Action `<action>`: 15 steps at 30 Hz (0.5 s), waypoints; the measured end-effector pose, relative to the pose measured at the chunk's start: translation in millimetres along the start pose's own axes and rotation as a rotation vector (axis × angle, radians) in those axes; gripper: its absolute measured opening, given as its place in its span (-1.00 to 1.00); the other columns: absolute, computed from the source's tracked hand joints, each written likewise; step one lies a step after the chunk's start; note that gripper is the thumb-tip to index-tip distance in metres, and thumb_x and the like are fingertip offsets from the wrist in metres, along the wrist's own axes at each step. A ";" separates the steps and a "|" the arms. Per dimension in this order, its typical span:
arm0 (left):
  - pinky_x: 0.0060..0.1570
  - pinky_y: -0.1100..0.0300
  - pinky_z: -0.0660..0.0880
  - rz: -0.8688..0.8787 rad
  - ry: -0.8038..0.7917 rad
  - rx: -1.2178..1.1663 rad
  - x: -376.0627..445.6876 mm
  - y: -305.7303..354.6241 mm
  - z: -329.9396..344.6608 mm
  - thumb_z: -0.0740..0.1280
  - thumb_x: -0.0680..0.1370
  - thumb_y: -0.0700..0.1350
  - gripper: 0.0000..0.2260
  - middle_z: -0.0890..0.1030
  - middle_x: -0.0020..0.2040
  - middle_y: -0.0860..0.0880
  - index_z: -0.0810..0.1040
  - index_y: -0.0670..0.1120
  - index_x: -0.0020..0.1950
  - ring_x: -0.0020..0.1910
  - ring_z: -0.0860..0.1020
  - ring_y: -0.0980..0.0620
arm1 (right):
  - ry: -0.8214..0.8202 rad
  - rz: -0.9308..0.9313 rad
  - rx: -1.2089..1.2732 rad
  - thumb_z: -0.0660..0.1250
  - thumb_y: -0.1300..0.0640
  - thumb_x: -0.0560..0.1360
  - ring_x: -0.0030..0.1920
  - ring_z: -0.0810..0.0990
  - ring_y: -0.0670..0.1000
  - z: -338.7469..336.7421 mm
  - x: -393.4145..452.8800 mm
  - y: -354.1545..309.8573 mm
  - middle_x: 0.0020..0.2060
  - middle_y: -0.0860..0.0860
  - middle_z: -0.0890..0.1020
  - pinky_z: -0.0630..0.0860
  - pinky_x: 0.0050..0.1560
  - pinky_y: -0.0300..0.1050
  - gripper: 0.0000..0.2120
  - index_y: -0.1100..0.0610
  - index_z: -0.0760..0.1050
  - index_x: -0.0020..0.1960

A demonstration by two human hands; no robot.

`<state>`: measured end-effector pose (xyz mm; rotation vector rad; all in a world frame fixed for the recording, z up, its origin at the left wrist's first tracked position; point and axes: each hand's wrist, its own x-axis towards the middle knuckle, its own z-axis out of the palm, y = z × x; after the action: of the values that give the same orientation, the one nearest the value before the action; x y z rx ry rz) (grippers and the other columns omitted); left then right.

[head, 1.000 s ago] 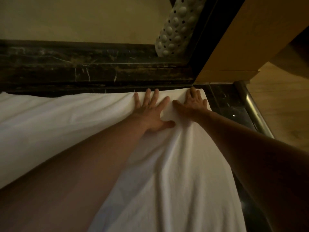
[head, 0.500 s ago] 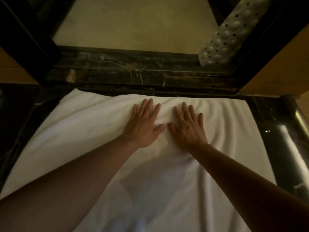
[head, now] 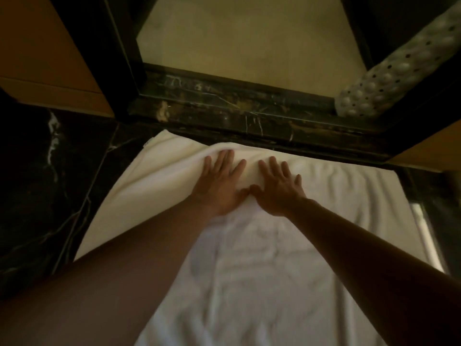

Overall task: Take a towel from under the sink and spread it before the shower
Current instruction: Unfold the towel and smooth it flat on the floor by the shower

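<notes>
Dark marble floor (head: 45,196), dim light, shower threshold (head: 249,116) running across the far side with the pale shower floor (head: 249,46) beyond it. Rolled bumpy bath mat (head: 389,78) leans in the far right corner, well clear of my work.

White towel (head: 249,270) is already down on the floor, spread lengthwise from near me to the threshold. Its far edge sits just beside the threshold, bunched into a soft ridge right under my fingertips. Far left corner looks doubled over. Creases run across the right half and down the middle.

Left hand (head: 219,186) and right hand (head: 279,191) both lie flat, palms down, fingers spread, thumbs almost touching. Neither grips anything; I'm only pressing on the cloth. Towel is under both palms and extends out to either side and back toward me.

Handling, my read: light, limp, thick terry. No stiffness, so it holds no shape and folds wherever I push it. Likely slides easily on polished marble, so pressing forward shoves the whole sheet instead of flattening it. Nothing fragile.

Where to hold: pinch the far corners or the far hem, not the middle. Pull outward left and right to take out the ridge, then sweep flat palms from centre to the edges.
</notes>
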<state>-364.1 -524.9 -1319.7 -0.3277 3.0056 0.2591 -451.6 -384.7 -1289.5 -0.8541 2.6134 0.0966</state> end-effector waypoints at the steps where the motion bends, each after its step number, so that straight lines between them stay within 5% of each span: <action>1: 0.47 -0.23 -0.12 -0.007 -0.021 -0.003 0.9 0.9 -4.0 0.03 0.58 0.28 -0.32 -0.16 0.59 -0.15 -0.11 0.00 0.59 0.55 -0.19 -0.16 | -0.017 0.008 0.001 0.07 -0.27 0.60 0.57 -0.19 0.20 -7.8 -4.7 -1.8 0.60 0.05 -0.16 -0.06 0.49 0.36 -0.27 -0.03 -0.17 0.60; 9: 0.48 -0.21 -0.16 -0.019 -0.034 -0.021 -7.1 -5.4 -36.2 0.06 0.62 0.17 -0.33 -0.23 0.58 -0.14 -0.21 -0.03 0.58 0.54 -0.26 -0.15 | -0.059 -0.121 -0.029 0.14 -0.20 0.62 0.58 -0.16 0.12 -45.7 4.9 -48.0 0.60 0.04 -0.14 -0.04 0.53 0.25 -0.26 -0.01 -0.18 0.61; 15: 0.51 -0.14 -0.05 -0.094 -0.038 -0.137 -11.4 -35.2 -26.4 0.15 0.58 0.20 -0.26 -0.12 0.59 -0.10 -0.19 -0.04 0.58 0.56 -0.12 -0.09 | -0.031 -0.268 0.015 0.23 -0.11 0.59 0.58 -0.17 0.11 -33.8 24.2 -77.5 0.60 0.04 -0.13 -0.05 0.53 0.22 -0.21 0.01 -0.19 0.61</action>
<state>-347.5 -561.2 -1297.9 -0.4694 2.9311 0.4579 -436.0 -467.3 -1263.4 -1.1767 2.4421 0.0166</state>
